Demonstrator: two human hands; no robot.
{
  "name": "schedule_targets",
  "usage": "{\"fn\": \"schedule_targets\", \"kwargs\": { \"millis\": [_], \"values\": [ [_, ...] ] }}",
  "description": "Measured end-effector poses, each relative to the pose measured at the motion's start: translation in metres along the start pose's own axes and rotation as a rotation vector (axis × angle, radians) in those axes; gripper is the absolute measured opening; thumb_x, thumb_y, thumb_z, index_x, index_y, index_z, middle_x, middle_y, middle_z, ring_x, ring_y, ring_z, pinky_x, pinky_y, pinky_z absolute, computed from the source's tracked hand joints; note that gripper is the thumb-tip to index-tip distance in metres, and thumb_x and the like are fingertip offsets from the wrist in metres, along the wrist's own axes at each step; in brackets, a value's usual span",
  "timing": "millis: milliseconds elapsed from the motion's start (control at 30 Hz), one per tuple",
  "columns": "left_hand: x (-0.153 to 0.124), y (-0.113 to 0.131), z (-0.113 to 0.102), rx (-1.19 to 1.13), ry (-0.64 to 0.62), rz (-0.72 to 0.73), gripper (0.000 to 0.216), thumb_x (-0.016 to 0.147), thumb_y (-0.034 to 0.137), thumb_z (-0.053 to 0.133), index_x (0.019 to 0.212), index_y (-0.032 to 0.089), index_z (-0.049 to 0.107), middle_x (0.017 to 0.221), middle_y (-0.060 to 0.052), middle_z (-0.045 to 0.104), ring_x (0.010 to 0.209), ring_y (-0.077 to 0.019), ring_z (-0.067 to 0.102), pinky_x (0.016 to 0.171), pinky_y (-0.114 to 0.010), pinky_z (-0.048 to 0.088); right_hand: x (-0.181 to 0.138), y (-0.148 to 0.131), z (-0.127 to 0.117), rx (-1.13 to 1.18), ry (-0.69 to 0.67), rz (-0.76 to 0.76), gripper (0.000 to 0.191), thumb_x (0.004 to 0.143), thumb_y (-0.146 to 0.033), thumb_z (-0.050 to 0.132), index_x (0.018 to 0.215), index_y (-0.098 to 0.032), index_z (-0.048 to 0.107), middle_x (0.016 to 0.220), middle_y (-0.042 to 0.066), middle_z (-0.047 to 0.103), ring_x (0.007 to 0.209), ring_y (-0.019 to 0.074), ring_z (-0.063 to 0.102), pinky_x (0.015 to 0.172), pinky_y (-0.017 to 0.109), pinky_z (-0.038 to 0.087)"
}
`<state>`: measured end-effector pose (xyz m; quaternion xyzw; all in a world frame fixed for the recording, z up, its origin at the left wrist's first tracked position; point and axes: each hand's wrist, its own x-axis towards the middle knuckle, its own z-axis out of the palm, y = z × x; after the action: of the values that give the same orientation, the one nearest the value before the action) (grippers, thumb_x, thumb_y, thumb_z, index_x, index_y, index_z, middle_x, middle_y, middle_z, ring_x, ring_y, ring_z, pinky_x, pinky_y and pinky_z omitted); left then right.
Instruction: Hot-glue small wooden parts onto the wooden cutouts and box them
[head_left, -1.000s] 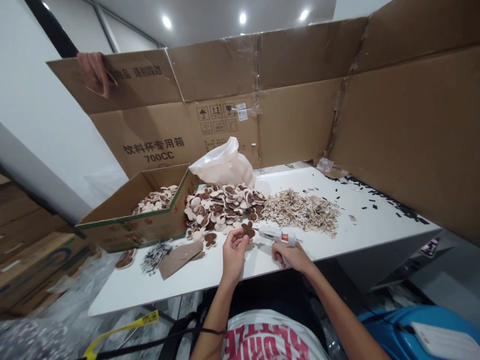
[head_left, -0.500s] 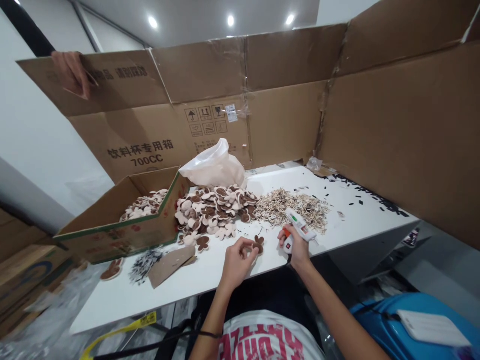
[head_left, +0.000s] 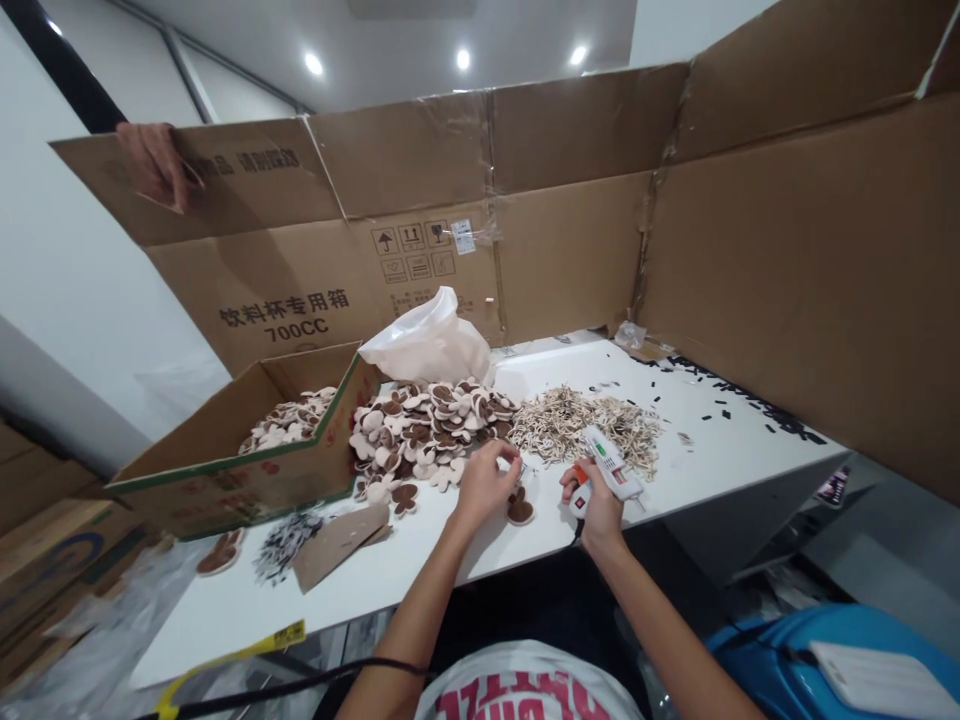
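Note:
My right hand point(head_left: 602, 512) is wrapped round the handle of a white hot glue gun point(head_left: 606, 452) with an orange trigger, its nozzle end towards the right. My left hand point(head_left: 486, 486) is raised just above the table with thumb and fingertips pinched together; whatever they hold, if anything, is too small to make out. Right beside it a brown bunny-shaped felt piece point(head_left: 519, 508) with a pale edge lies on the table. Beyond my left hand spreads a heap of similar brown and pale felt pieces point(head_left: 427, 430). Behind the glue gun is a pile of small beige strips point(head_left: 559, 420).
An open cardboard box point(head_left: 225, 490) of felt pieces stands left. Cardboard scraps point(head_left: 337, 545) and dark-and-white slivers point(head_left: 283, 545) lie before it. A white plastic bag point(head_left: 435, 340) sits behind the heap. Tall cardboard walls point(head_left: 570, 250) enclose the table; another person's hand point(head_left: 157, 165) grips the top.
My left hand has let go of the bunny-shaped piece, which now lies on the table, and has moved slightly up and forward. The glue gun has shifted a little to the right.

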<state>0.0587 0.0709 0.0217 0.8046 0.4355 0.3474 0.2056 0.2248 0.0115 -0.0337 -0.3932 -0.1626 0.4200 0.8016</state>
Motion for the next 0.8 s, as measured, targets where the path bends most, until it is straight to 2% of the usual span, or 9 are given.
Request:
{"fn": "schedule_targets", "kwargs": {
  "millis": [100,167,300,433,600,800],
  "values": [
    [0.037,0.001,0.014,0.1,-0.093,0.131,0.016,0.093,0.02,0.063,0.103,0.024,0.074,0.101,-0.005,0.075,0.097,-0.0217,0.069,0.087,-0.031,0.049,0.002,0.001,0.0,0.007,0.012,0.007,0.03,0.076,-0.042,0.079,0.068,-0.02,0.06,0.057,0.0,0.066,0.04,0.0104,0.051,0.039,0.021,0.039],
    [0.055,0.004,0.026,0.184,-0.13,0.163,0.018,0.094,0.023,0.064,0.109,0.025,0.074,0.109,-0.005,0.074,0.101,-0.0223,0.069,0.088,-0.031,0.049,0.003,0.002,0.0,0.014,0.022,0.011,0.031,0.076,-0.042,0.08,0.069,-0.02,0.06,0.057,-0.001,0.066,0.039,0.0105,0.051,0.038,0.021,0.039],
    [0.076,0.013,0.047,0.293,-0.103,0.067,0.021,0.093,0.038,0.069,0.107,0.023,0.074,0.112,-0.009,0.074,0.1,-0.0248,0.069,0.083,-0.032,0.049,0.003,0.002,0.0,0.025,0.026,0.015,0.029,0.077,-0.043,0.08,0.072,-0.02,0.061,0.057,-0.001,0.065,0.039,0.0111,0.051,0.038,0.021,0.039],
    [0.082,0.015,0.055,0.293,-0.081,-0.075,0.017,0.094,0.036,0.068,0.096,0.021,0.076,0.106,-0.01,0.076,0.095,-0.0238,0.069,0.082,-0.031,0.047,0.001,0.0,0.002,0.006,0.021,0.021,0.03,0.078,-0.043,0.078,0.068,-0.02,0.061,0.057,0.0,0.065,0.04,0.0113,0.051,0.037,0.021,0.039],
    [0.08,0.004,0.048,0.276,-0.064,-0.131,0.016,0.094,0.03,0.064,0.092,0.022,0.078,0.095,-0.007,0.079,0.09,-0.0219,0.072,0.076,-0.029,0.046,0.0,-0.003,0.004,0.007,0.016,0.023,0.028,0.075,-0.041,0.077,0.067,-0.02,0.061,0.056,0.001,0.065,0.039,0.0113,0.051,0.037,0.021,0.037],
    [0.078,0.002,0.049,0.231,-0.063,-0.163,0.025,0.094,0.044,0.066,0.09,0.023,0.079,0.092,-0.006,0.081,0.087,-0.0214,0.073,0.074,-0.028,0.047,0.001,-0.004,0.005,0.01,0.011,0.027,0.026,0.075,-0.04,0.077,0.071,-0.02,0.061,0.056,0.0,0.065,0.039,0.0114,0.05,0.037,0.021,0.037]
  ]
}}
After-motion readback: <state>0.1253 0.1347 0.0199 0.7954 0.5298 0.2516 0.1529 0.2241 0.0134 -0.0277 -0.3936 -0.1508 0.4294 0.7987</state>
